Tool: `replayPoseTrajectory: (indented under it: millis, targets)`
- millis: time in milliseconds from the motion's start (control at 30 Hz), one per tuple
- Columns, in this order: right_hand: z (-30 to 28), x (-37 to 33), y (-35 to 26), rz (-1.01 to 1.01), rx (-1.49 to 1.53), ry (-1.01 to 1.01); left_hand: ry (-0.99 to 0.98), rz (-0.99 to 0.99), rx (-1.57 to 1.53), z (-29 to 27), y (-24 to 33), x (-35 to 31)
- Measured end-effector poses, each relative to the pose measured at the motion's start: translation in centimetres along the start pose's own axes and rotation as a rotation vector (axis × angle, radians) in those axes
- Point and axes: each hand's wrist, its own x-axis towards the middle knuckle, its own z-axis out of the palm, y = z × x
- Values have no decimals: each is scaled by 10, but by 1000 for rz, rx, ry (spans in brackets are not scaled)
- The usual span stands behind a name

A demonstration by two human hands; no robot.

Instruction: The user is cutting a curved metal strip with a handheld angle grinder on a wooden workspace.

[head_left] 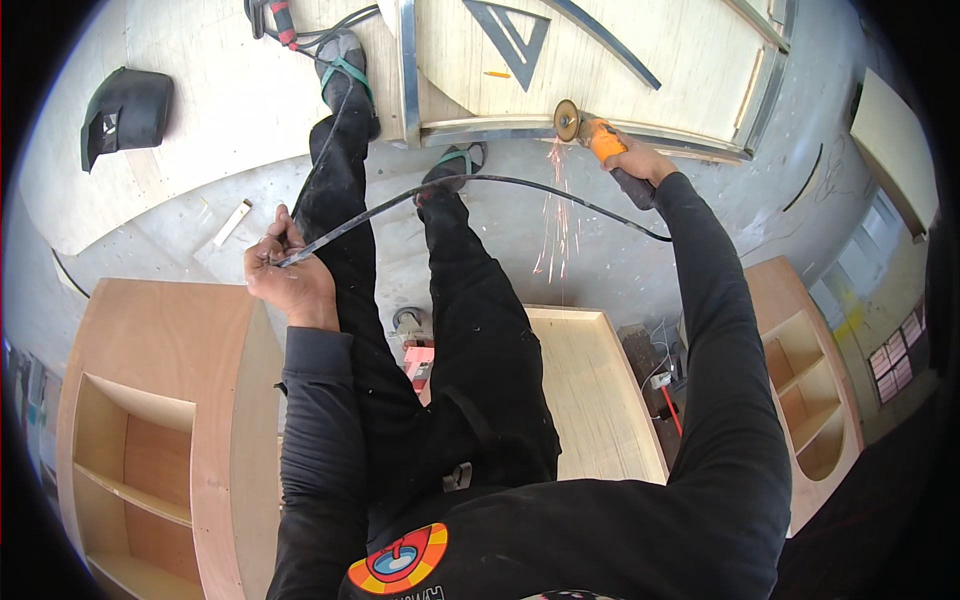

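Observation:
My right hand [636,160] grips an orange angle grinder [592,132] whose disc touches the metal frame edge [500,128] of a wooden panel on the floor. Sparks [556,220] fly down toward me. My left hand [285,268] is closed on the grinder's black power cord [470,182], holding it up and away at my left. The cord arcs across my legs to the tool. My feet in sandals [345,70] stand beside the frame.
A black welding mask [125,110] lies on a plywood sheet at upper left. Wooden shelf cabinets [150,430] stand at left and right [810,380]. A second pink grinder [415,355] lies between my legs. A red-handled tool [282,22] sits at the top.

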Motion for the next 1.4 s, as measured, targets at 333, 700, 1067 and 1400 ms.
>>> replayPoseTrajectory:
  millis: [333,700,1067,1400]
  targets:
    - [3,27,24,-84,0,74,41,48,-19,11,-2,-4]
    - [-2,12,0,-17,-22,-2,64,19,-39,11,2,-4]
    - [-6,28,-2,45,143,-154,10,-3,-14,3,0,-3]
    - [-14,18,-17,-64,-39,-122,21,-5,-41,1,-3,-3]
